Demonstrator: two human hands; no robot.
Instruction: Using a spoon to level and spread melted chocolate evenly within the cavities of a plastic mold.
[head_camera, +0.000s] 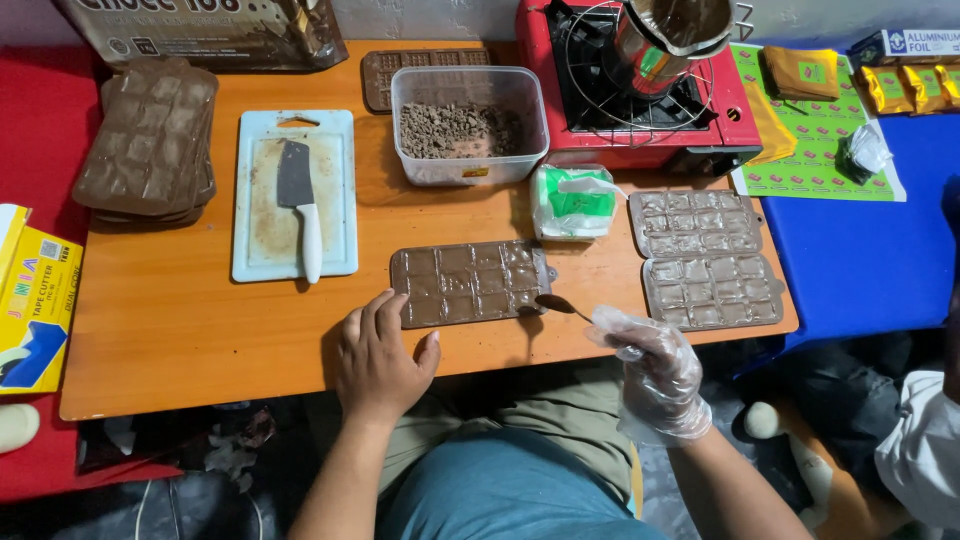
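Observation:
My bare left hand (378, 358) rests flat on the wooden table (180, 330), its fingertips touching the near left corner of a chocolate-filled bar mould (468, 282). A clear plastic glove covers my right hand (648, 365), which holds a small spoon (560, 304). The spoon's chocolate-coated bowl sits at the mould's right end. Two emptier moulds (705, 258) lie to the right.
A white cutting board (262, 200) carries a cleaver (298, 205). Behind the filled mould stand a clear tub of chopped chocolate (465, 125) and a green-and-white packet (572, 202). Stacked chocolate slabs (150, 135) lie far left. A metal pot (665, 40) sits on a red stove (560, 90).

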